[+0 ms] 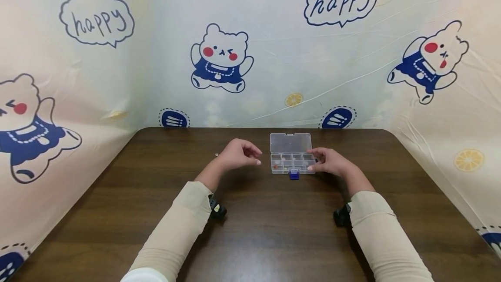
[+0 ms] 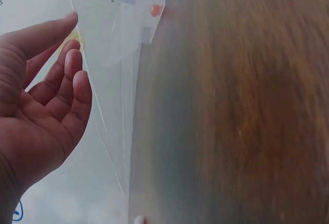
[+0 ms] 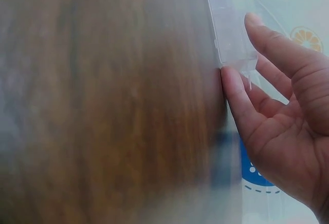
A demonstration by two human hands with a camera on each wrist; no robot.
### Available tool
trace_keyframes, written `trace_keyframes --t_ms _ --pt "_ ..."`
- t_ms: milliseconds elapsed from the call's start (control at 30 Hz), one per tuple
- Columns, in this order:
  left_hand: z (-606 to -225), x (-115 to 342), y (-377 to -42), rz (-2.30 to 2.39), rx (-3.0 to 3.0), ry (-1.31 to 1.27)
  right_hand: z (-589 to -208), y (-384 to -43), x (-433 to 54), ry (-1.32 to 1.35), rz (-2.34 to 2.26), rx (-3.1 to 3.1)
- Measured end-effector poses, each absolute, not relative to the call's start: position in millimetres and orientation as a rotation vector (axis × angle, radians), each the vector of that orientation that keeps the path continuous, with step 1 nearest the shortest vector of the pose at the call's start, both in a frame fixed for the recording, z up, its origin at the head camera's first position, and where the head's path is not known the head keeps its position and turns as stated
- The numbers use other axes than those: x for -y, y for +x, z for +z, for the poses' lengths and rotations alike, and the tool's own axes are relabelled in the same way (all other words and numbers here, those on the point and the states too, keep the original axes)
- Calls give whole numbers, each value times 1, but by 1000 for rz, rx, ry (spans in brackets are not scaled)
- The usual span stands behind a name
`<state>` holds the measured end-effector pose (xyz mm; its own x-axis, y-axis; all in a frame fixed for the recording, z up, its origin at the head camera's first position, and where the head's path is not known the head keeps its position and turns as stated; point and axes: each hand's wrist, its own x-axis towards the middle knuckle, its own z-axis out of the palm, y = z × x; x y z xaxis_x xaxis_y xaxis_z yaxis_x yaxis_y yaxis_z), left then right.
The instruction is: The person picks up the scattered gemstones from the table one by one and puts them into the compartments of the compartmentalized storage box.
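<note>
A clear plastic compartment box (image 1: 281, 170) stands on the table with its hinged lid (image 1: 290, 143) raised at the back. Its blue latch (image 1: 294, 176) hangs at the front. Small pieces lie in some compartments, among them an orange bead (image 2: 156, 10) at the left end. My right hand (image 1: 330, 161) holds the box's right end, thumb toward the front and fingers toward the back. To the left of the box, my left hand (image 1: 237, 155) hovers with loosely bent fingers and nothing visible in them. A small pale piece (image 1: 217, 155) lies on the table beyond the left wrist.
The brown wooden table (image 1: 250, 238) reaches back to a hanging cloth (image 1: 274, 64) printed with bears, which also closes off both sides. Dark wrist cameras are strapped beneath both beige sleeves (image 1: 172, 229). A white rounded object (image 1: 144, 275) shows at the bottom edge by the left sleeve.
</note>
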<state>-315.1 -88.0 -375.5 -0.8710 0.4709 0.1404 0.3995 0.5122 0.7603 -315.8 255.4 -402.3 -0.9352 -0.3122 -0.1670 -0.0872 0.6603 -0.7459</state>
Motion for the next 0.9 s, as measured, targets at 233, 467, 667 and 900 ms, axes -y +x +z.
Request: trace_keyframes --t_ms 233,467,667,900 --pt "-374 100 -310 1336 -2663 728 -403 -316 -254 -311 -1148 -2599" --pt "-373 111 -309 1367 -2667 703 -403 -316 -254 -306 -1150 -2596" --pt "-370 121 -306 1359 -2691 685 -402 -315 -255 -302 -1161 -2594" --pt "-370 137 -305 1348 -2718 616 -403 -315 -255 -304 -1153 -2595"
